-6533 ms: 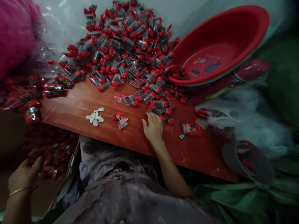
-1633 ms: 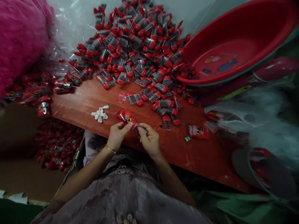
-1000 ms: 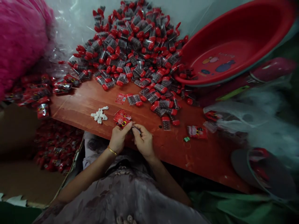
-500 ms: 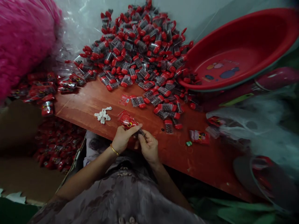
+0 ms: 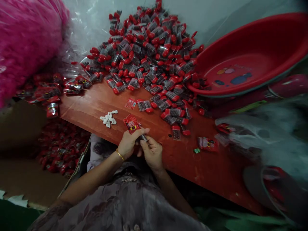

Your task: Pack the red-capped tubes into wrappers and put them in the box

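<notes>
Near the table's front edge, my left hand (image 5: 128, 144) is closed around a small red printed packet (image 5: 131, 124), whose upper end sticks out past the thumb. My right hand (image 5: 153, 154) pinches the packet's lower end, where something dark shows between the fingers. The fingertips of both hands almost meet there and partly hide it. Beyond them lie two clear tubes with red caps and dark beads (image 5: 143, 106), next to a flat red card (image 5: 130, 103). To the left of the packet rests a small heap of white finger cots or similar crumpled bits (image 5: 108, 118).
A large pile of red-capped tubes (image 5: 149, 48) covers the table's back. A red basin (image 5: 264, 57) leans at the right. Filled packets (image 5: 48, 89) lie at the left, above a carton (image 5: 24, 179) holding many more. Another packet (image 5: 208, 144) lies to the right.
The packet in my hands has turned a little, showing more of its printed front. My hands stay together in nearly the same place; the whole view has shifted slightly.
</notes>
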A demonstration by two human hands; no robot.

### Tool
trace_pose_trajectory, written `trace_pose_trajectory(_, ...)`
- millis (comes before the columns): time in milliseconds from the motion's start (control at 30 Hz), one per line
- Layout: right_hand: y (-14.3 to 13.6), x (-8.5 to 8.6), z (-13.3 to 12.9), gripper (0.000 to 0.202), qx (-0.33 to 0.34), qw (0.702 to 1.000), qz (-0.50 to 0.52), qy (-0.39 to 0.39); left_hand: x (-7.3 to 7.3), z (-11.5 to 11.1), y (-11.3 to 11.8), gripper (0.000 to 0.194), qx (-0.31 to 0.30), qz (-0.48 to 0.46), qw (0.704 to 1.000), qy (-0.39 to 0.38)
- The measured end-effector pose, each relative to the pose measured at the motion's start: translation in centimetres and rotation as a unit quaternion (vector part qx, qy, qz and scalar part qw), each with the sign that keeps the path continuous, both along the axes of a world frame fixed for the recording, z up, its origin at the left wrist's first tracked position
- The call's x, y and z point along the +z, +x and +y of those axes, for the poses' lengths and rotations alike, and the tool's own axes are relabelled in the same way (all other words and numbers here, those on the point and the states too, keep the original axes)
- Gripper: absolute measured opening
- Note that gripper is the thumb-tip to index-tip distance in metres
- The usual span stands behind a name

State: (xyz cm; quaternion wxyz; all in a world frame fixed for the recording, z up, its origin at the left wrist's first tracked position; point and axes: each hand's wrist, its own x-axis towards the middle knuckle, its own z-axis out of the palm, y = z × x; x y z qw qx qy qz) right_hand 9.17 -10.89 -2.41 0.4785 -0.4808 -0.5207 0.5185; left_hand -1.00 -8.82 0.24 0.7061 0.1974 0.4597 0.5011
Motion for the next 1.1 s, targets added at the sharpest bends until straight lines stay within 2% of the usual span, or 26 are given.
trace_pose_trajectory(133,0.1,-0.1,0.3,0.021,-0.003,0.998,0.049,-0.025,-0.6,-0.6,-0.1,0.047,-0.008,-0.003,1.000,0.017)
trace_pose_trajectory(267,-0.7,-0.2,0.8,0.022,-0.004,0.996,0.072,-0.046,-1.0,-1.0,-0.1,0.053,-0.026,0.014,1.000,-0.007)
trace_pose_trajectory(433,-1.5,-0.2,1.6,0.027,0.050,0.990,0.096,-0.093,-0.8,-1.2,-1.2,0.057,-0.015,-0.036,0.999,-0.020)
trace_pose_trajectory(567,-2.0,-0.1,2.0,0.036,0.074,0.984,0.108,-0.122,-0.7,-1.6,-1.7,0.048,0.016,-0.049,0.999,-0.009)
trace_pose_trajectory(667,-2.5,-0.5,2.1,0.042,0.060,0.989,0.098,-0.098,-0.8,-1.9,-1.8,0.042,0.019,-0.066,0.997,-0.016)
trace_pose_trajectory(800,-3.0,-1.3,2.3,0.045,0.018,1.000,0.003,-0.004,-0.4,-2.4,-1.6,0.038,-0.014,-0.119,0.992,-0.043)
trace_pose_trajectory(867,-2.7,-1.3,2.5,0.043,0.016,0.997,-0.071,0.037,-0.1,-2.8,-1.9,0.036,-0.039,-0.144,0.987,-0.065)
trace_pose_trajectory(933,-1.6,-0.8,2.9,0.039,0.028,0.984,-0.152,0.084,0.0,-3.3,-3.2,0.033,-0.045,-0.153,0.983,-0.090)
trace_pose_trajectory(967,-0.6,-0.5,3.1,0.037,0.022,0.974,-0.194,0.112,-0.1,-3.5,-4.4,0.030,-0.031,-0.149,0.983,-0.106)
trace_pose_trajectory(1033,2.2,0.1,3.7,0.033,-0.032,0.943,-0.289,0.161,-0.5,-3.8,-8.0,0.029,0.037,-0.128,0.981,-0.143)
trace_pose_trajectory(1067,3.8,0.2,4.0,0.033,-0.101,0.917,-0.350,0.164,-0.8,-4.0,-10.3,0.031,0.097,-0.109,0.977,-0.153)
trace_pose_trajectory(1100,5.5,0.2,4.3,0.036,-0.171,0.877,-0.424,0.146,-1.1,-4.3,-12.7,0.032,0.167,-0.088,0.970,-0.154)
